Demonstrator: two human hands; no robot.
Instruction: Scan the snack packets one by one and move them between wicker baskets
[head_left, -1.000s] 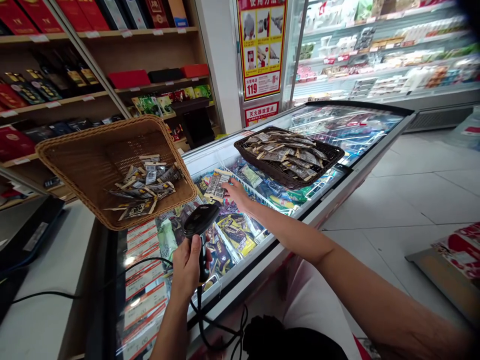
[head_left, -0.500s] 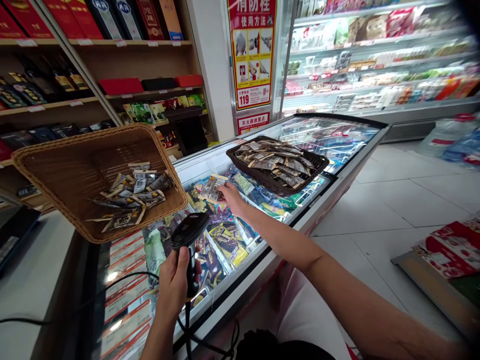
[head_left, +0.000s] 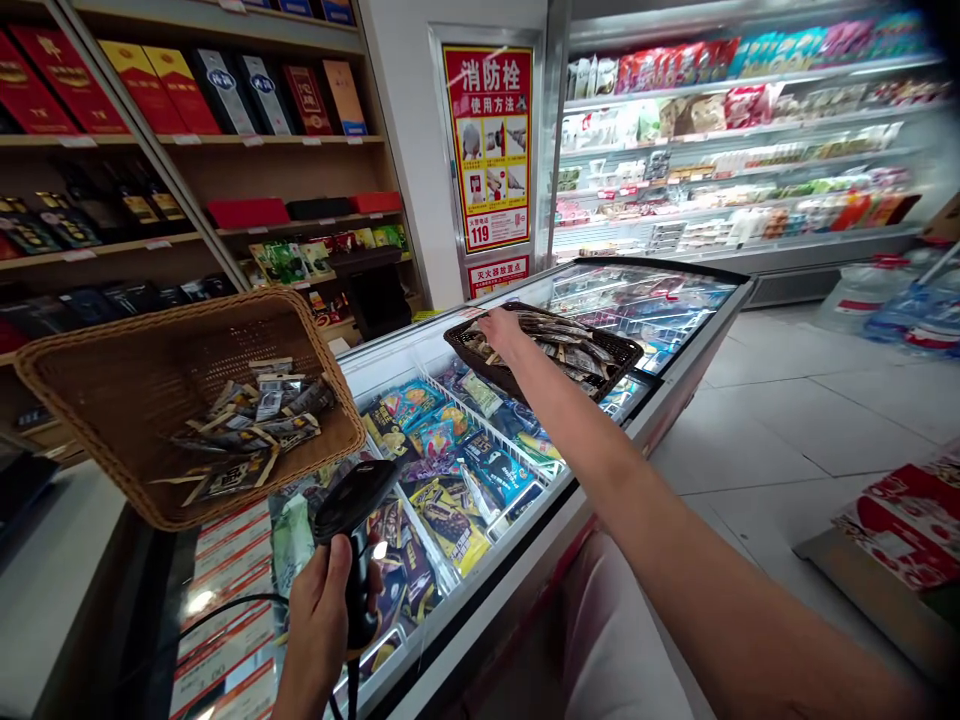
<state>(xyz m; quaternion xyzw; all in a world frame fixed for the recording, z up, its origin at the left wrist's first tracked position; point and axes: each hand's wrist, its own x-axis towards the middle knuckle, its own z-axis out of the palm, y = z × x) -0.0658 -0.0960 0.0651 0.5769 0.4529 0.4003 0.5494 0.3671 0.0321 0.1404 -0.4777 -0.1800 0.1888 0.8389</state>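
My left hand (head_left: 319, 610) is wrapped round the grip of a black barcode scanner (head_left: 354, 510), held above the chest freezer with its cable hanging below. My right hand (head_left: 501, 330) reaches forward over the left end of a dark woven basket (head_left: 517, 385) heaped with flat snack packets (head_left: 577, 350). Its fingers are curled down onto a packet there, with the fingertips partly hidden. To the left, a tilted light-brown wicker basket (head_left: 135, 350) holds a smaller pile of similar packets (head_left: 262, 420).
Both baskets rest on the glass-topped freezer (head_left: 480, 590), with bagged frozen goods underneath. Shelves with boxes (head_left: 225, 90) and bottles stand behind on the left. A refrigerated display (head_left: 750, 130) lines the back right. Water jugs (head_left: 862, 295) and a red carton (head_left: 904, 520) are on the floor.
My right hand has moved away from over the freezer glass, where it held a packet, into the left end of the dark basket. The scanner stays in my left hand. The view has tilted up.
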